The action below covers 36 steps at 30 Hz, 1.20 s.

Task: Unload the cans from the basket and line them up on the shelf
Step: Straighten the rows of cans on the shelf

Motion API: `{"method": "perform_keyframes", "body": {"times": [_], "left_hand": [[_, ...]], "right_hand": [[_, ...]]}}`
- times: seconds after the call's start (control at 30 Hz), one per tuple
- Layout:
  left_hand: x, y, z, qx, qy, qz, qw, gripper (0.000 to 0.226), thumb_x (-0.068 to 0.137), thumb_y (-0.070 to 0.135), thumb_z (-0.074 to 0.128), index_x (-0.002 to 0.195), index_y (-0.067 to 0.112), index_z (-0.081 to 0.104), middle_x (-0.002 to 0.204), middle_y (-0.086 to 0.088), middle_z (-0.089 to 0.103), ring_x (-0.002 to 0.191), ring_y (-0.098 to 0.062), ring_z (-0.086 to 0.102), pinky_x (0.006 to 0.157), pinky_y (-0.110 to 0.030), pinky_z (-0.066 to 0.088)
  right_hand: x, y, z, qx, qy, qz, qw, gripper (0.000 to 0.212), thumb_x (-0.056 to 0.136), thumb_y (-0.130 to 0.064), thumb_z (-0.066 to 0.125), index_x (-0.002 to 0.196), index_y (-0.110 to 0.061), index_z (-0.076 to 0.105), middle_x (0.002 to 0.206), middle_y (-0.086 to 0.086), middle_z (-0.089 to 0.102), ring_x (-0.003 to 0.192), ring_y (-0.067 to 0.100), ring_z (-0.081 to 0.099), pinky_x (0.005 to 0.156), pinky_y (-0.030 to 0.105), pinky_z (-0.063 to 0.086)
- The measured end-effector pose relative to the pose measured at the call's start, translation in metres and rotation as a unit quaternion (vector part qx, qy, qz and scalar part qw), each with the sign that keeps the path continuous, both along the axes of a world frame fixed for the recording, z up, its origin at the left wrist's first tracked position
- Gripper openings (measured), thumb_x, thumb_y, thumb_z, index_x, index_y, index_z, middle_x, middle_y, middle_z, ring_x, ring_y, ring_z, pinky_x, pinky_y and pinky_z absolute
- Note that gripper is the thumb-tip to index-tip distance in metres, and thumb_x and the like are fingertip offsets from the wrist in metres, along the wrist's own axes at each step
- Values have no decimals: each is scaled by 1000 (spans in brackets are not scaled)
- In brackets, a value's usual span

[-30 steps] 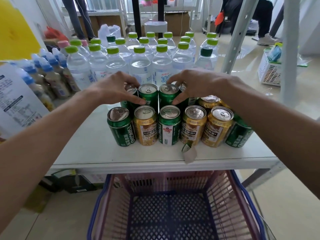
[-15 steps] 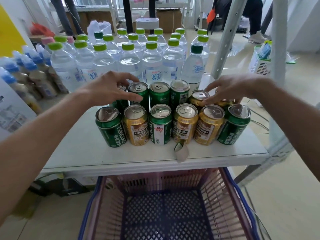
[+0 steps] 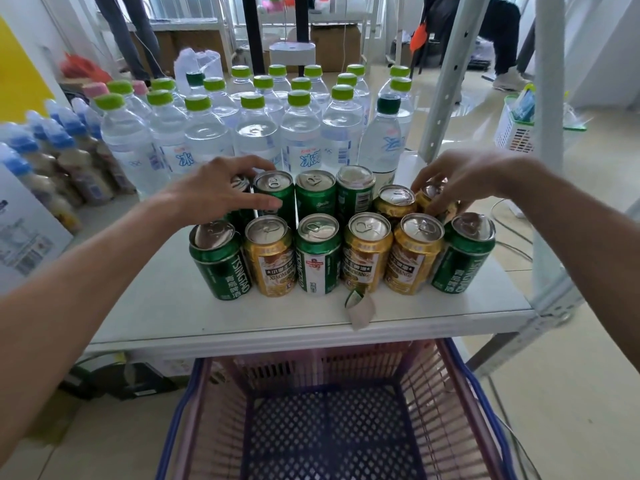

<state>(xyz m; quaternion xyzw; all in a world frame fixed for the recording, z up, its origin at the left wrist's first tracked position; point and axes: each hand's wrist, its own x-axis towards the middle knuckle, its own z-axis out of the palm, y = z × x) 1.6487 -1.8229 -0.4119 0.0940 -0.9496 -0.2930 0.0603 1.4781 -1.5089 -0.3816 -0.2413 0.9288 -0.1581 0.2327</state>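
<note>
The cans [image 3: 318,254] stand upright on the white shelf [image 3: 138,306] in two rows of six, packed so close that neighbours touch. Every one shows a silver top with a pull tab. From my left, the front row runs: a green can with white lettering, a gold one, a green-and-white one, two more gold, and another green one at the right end. That last one looks tilted outward (the wide lens may be part of it). The back row is four green cans, then two gold.

My left hand [image 3: 221,192] grips the dark green can [image 3: 240,211] at the left end of the back row. The fingers curl over its top, and the thumb stretches along the side of the second green can [image 3: 273,183]. My right hand [image 3: 460,181] is at the other end of that row. Its fingers curl down around the top of the end gold can [image 3: 431,194], which is mostly hidden under them.

Just behind the cans stands a block of clear water bottles [image 3: 252,133] with lime caps. A dark-capped bottle [image 3: 384,136] stands at their right, close behind the back row. Further left are bottles with blue caps [image 3: 55,157]. A curled paper tag [image 3: 360,306] lies at the shelf's front edge, just in front of the front row.

The basket [image 3: 429,410] sits below that edge (right under my arms), with pink mesh walls, a blue rim and a dark perforated floor.
</note>
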Motion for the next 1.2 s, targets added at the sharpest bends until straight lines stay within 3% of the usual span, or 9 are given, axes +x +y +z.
{"method": "perform_keyframes", "body": {"times": [0.1, 0.2, 0.3, 0.37, 0.43, 0.53, 0.73, 0.93, 1.2], "left_hand": [[5, 3, 5, -13, 2, -1, 1000, 77, 59, 63, 74, 131, 39, 58, 124, 7, 67, 112, -20, 62, 101, -50, 48], [18, 8, 10, -59, 50, 31, 997, 86, 56, 64, 79, 133, 31, 58, 123, 2, 66, 114, -19, 62, 99, -38, 48], [44, 19, 4, -149, 195, 91, 965, 70, 65, 61, 79, 121, 22, 63, 117, -4, 65, 101, -12, 58, 86, -26, 43], [58, 33, -4, -141, 209, 72, 965, 57, 69, 59, 78, 111, 22, 68, 109, 3, 65, 96, -9, 58, 82, -19, 42], [65, 46, -15, -103, 140, 11, 985, 61, 67, 62, 74, 115, 24, 71, 115, 10, 64, 100, -8, 59, 87, -19, 47], [62, 54, -26, -131, 95, -31, 986, 82, 63, 73, 67, 131, 26, 65, 126, 11, 60, 108, -12, 61, 98, -35, 52], [46, 75, -32, -227, 113, 10, 967, 90, 63, 83, 64, 134, 28, 61, 121, 6, 70, 117, -17, 61, 94, -36, 51], [36, 78, -42, -110, 85, -4, 990, 93, 63, 79, 65, 140, 28, 57, 134, -3, 65, 123, -17, 60, 104, -42, 48], [36, 76, -30, -74, 63, -39, 994, 88, 65, 63, 80, 141, 27, 56, 138, 7, 62, 126, -6, 56, 103, -25, 41]], "right_hand": [[1, 5, 0, -8, 4, 5, 1000, 65, 84, -10, 79, 143, -20, 55, 143, 14, 54, 108, 30, 63, 90, 45, 58], [3, 20, 2, 7, 94, 28, 995, 71, 90, -41, 71, 153, -26, 40, 158, 10, 40, 140, 30, 42, 112, 46, 35], [29, 33, 3, -37, 196, 30, 979, 62, 82, -63, 64, 133, -27, 59, 135, 8, 61, 123, 29, 56, 98, 43, 45], [53, 32, -1, -81, 219, 56, 971, 64, 70, -72, 62, 116, -28, 69, 111, 2, 68, 100, 21, 64, 77, 31, 49], [76, 24, -6, -101, 230, 84, 964, 56, 71, -65, 70, 111, -26, 74, 103, -2, 68, 86, 10, 61, 64, 16, 39], [96, 1, -17, -104, 259, 128, 952, 62, 72, -61, 77, 123, -24, 72, 114, -2, 71, 89, 7, 57, 66, 8, 33], [106, -25, -39, -117, 305, 111, 939, 65, 69, -62, 81, 120, -23, 70, 98, 0, 76, 85, 15, 68, 74, 23, 46], [101, -23, -33, -114, 270, 131, 947, 62, 70, -55, 84, 122, -24, 70, 91, -5, 75, 74, 5, 68, 59, 3, 37], [98, -18, -30, -117, 243, 151, 951, 63, 70, -56, 84, 125, -30, 69, 100, -8, 73, 74, -8, 56, 59, -3, 33]]}}
